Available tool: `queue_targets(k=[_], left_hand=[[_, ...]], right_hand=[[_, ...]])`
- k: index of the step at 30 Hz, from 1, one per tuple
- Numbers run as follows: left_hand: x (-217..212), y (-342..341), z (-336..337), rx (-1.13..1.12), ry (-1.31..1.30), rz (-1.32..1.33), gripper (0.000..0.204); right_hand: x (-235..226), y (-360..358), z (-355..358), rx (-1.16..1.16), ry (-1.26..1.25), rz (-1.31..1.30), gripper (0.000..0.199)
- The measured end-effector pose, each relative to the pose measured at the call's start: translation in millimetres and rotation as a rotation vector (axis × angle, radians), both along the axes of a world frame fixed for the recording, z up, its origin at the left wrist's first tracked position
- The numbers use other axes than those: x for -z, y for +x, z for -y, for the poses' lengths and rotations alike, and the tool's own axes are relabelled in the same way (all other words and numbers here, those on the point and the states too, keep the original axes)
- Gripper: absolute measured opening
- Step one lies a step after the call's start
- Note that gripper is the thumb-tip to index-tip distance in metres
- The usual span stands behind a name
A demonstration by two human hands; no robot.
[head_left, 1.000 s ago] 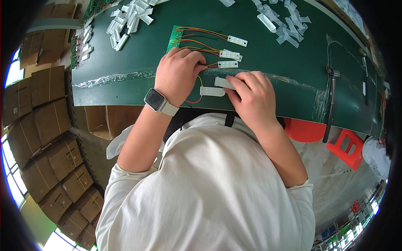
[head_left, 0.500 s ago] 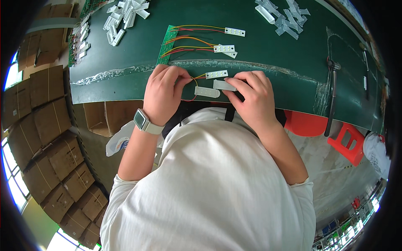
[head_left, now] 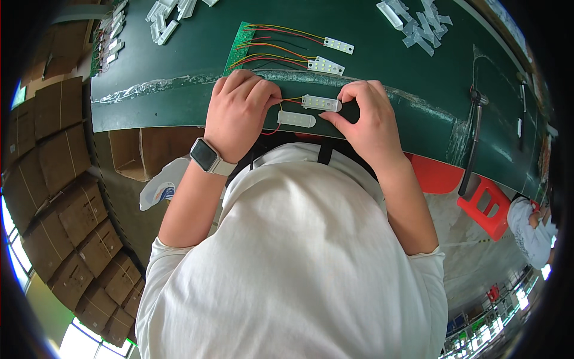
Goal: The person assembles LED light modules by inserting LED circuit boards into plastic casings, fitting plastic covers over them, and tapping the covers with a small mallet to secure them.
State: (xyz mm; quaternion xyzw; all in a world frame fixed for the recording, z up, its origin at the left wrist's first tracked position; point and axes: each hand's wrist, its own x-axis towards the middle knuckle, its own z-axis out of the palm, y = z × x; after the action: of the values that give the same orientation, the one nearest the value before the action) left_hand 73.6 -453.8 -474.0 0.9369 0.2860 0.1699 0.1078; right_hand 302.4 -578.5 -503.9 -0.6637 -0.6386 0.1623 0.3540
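Light: bright, even, from overhead.
Glare: windows (head_left: 15, 251) at lower left blown out white.
Shadows: soft, under hands on green table (head_left: 179, 54).
Edges: strong fisheye bend, black corners.
Focus: centre sharp, rim slightly soft.

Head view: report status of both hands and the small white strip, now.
Left hand fisted at wire end; right hand pinching white LED strip. Rounded white cover beside it on green table. Nothing blocking.
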Motion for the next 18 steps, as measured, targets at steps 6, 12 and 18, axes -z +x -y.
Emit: queue_targets(k=[6,12,18], left_hand=[[2.9,5.6,-2.2,0.027,0.044,-0.01,0.011],[2.7,10.2,-1.7,0.056,0.11,-0.038,0.015],[-0.6,8.2,11.1,0.015,0.093,0.018,0.021]], right_hand=[[2.7,-1.6,-0.7,-0.074,0.222,0.184,0.035],[6.8,-3.3,3.3,-0.092,0.276,0.333,0.025],[6.6,-3.2,3.4,-0.129,0.302,0.45,0.021]])
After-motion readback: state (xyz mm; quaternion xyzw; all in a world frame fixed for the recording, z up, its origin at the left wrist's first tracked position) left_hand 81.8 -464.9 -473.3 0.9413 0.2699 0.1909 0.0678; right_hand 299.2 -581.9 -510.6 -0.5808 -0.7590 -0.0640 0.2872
